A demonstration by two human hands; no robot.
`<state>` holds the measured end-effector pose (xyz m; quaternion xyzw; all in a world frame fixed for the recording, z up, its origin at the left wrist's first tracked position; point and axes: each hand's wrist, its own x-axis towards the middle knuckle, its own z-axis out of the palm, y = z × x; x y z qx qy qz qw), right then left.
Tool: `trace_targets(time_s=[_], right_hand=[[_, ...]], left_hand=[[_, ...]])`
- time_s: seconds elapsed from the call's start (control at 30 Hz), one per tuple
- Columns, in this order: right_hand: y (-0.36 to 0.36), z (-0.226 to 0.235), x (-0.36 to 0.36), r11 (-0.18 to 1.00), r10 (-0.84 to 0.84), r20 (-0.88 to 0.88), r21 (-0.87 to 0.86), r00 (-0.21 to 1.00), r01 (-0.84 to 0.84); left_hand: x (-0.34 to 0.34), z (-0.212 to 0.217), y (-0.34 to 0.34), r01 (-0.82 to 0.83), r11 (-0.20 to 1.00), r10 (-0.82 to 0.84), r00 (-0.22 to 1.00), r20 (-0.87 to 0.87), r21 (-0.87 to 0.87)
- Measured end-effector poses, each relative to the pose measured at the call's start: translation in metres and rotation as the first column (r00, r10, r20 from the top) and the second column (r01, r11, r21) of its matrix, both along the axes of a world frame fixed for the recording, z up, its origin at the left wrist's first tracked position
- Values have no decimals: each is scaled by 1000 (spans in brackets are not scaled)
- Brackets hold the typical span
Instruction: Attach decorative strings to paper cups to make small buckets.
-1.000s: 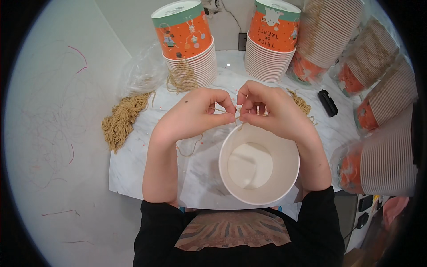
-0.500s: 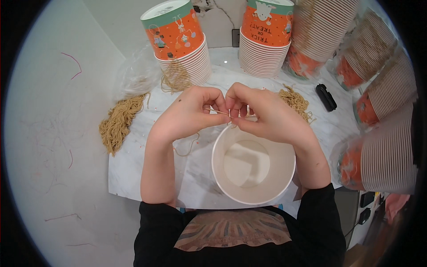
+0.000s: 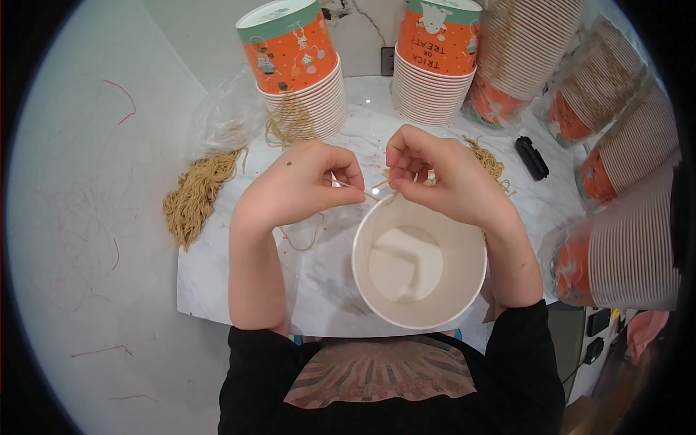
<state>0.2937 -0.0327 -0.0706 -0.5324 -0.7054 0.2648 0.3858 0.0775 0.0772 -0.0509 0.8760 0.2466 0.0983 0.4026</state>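
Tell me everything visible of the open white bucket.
The bucket is round and off-white inside, with a bright rim and smooth walls that look like coated paper. Its mouth faces the camera, near the front edge of the table; a shadow crosses its flat base. String shows at the far rim, near the right hand, which hides part of that rim; whether they touch is unclear.

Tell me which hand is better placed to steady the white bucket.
Probably the right hand: in this view it overlaps the far rim of the white bucket, while the left hand is farther left, outside the rim. Both apparently pinch tan string.
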Motion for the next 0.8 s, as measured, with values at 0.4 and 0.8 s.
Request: trace_targets(time_s=[0.4, 0.8], right_hand=[[-2, 2, -6, 999, -3, 59, 42, 998, 0], [-9, 0, -4, 995, 28, 170, 95, 985, -44]], left_hand=[[5, -2, -13, -76, 995, 84, 990, 113, -71], [15, -16, -12, -39, 965, 94, 974, 205, -258]])
